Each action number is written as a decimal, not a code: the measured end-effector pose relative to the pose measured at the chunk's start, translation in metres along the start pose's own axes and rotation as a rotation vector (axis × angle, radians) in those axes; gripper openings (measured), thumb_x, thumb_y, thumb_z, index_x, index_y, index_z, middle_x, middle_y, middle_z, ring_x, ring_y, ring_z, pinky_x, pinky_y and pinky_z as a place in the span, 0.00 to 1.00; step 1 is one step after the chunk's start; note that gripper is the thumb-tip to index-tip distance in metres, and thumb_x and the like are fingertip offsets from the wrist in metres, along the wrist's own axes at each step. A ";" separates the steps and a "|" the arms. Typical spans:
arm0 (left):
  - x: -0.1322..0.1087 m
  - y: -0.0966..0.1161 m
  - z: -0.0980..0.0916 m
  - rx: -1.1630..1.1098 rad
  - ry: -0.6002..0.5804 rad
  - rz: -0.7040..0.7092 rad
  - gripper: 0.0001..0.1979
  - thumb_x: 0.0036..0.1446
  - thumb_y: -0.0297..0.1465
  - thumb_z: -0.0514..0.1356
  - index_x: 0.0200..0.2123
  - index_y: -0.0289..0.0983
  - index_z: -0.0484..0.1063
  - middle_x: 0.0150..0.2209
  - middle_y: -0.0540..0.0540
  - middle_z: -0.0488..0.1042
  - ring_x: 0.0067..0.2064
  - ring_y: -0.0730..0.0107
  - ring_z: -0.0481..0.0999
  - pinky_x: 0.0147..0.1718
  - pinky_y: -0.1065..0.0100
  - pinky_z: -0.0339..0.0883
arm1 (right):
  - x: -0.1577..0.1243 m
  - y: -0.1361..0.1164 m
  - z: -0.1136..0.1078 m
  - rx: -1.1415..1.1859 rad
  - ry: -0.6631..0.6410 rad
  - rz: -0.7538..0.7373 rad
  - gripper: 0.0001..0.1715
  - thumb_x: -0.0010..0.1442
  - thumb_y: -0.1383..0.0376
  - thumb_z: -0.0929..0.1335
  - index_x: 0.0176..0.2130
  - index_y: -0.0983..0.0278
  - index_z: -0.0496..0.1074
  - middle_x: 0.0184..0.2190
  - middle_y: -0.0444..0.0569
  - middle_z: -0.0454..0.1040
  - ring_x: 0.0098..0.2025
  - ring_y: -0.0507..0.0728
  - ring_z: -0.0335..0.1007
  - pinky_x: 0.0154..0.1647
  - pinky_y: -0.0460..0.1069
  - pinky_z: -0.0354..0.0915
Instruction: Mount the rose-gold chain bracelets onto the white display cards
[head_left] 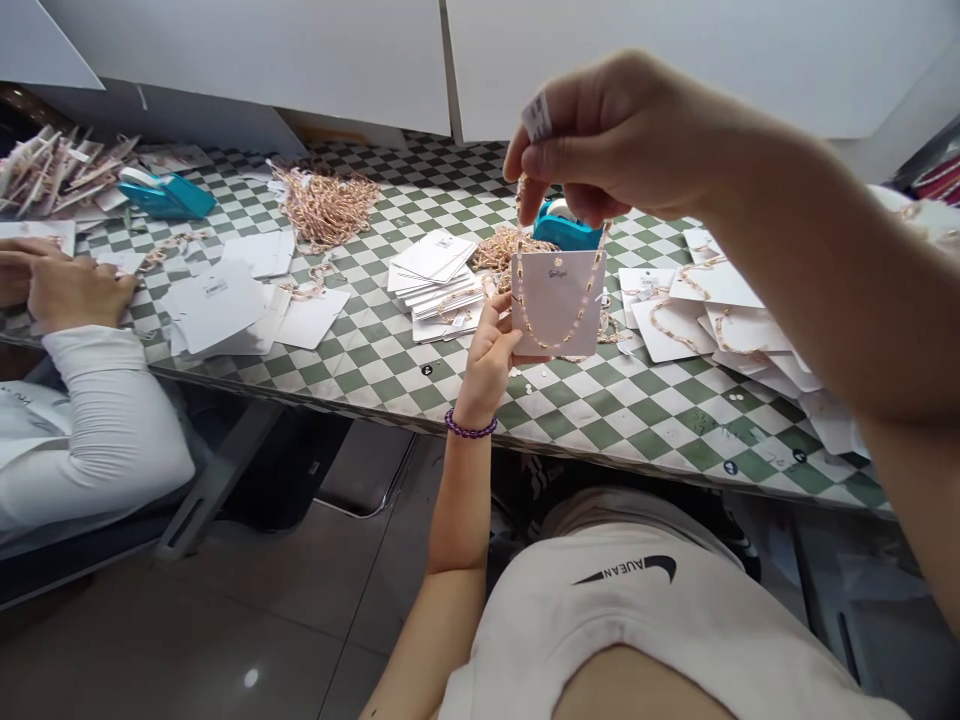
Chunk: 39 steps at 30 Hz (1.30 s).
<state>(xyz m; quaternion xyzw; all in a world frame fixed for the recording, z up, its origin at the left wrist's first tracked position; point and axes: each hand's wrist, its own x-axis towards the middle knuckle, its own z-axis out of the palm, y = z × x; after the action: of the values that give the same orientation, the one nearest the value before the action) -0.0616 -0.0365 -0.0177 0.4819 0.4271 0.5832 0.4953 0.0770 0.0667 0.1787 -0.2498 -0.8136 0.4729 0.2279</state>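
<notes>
My left hand (pixel 491 355) grips a white display card (pixel 544 275) by its left edge, with the thumb on the front. A pink and gold beaded necklace (pixel 559 343) hangs in a loop across the card's face. Above the card, my right hand (pixel 600 140) pinches the upper part of the necklace, its strands running down from the fingers. A small white label (pixel 536 117) sticks to a finger of that hand. The necklace's ends are hidden behind my right hand. Behind the card stands a teal tape dispenser (pixel 574 228), partly covered.
Stacked white cards (pixel 431 262) lie left of my hands, near a necklace pile (pixel 330 205). Carded necklaces (pixel 720 310) spread at the right. Another teal dispenser (pixel 169 195) stands far left. A co-worker's hand (pixel 79 285) rests at the left of the checkered table (pixel 375 385).
</notes>
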 end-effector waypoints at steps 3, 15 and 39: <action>-0.001 0.004 -0.002 -0.030 -0.010 -0.011 0.23 0.62 0.32 0.53 0.60 0.43 0.59 0.55 0.40 0.76 0.48 0.59 0.84 0.32 0.65 0.85 | 0.004 0.010 -0.001 0.045 0.020 0.053 0.07 0.67 0.77 0.67 0.37 0.73 0.74 0.26 0.44 0.79 0.14 0.42 0.61 0.09 0.38 0.54; -0.004 0.006 0.004 0.106 -0.058 0.156 0.32 0.61 0.58 0.59 0.58 0.42 0.66 0.58 0.39 0.75 0.58 0.55 0.78 0.52 0.58 0.80 | 0.015 0.031 -0.008 0.211 0.062 0.188 0.07 0.69 0.74 0.66 0.38 0.72 0.74 0.25 0.46 0.80 0.13 0.44 0.62 0.10 0.42 0.50; -0.002 -0.007 0.002 -0.005 -0.149 0.169 0.28 0.61 0.47 0.66 0.59 0.41 0.66 0.54 0.40 0.78 0.53 0.57 0.81 0.48 0.63 0.80 | -0.101 0.110 0.058 0.203 0.262 0.202 0.30 0.54 0.44 0.76 0.45 0.62 0.71 0.30 0.45 0.73 0.25 0.51 0.68 0.19 0.47 0.66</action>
<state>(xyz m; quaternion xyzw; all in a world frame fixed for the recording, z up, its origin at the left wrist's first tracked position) -0.0580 -0.0377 -0.0240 0.5573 0.3454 0.5864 0.4757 0.1407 0.0128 0.0417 -0.3655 -0.6959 0.5363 0.3074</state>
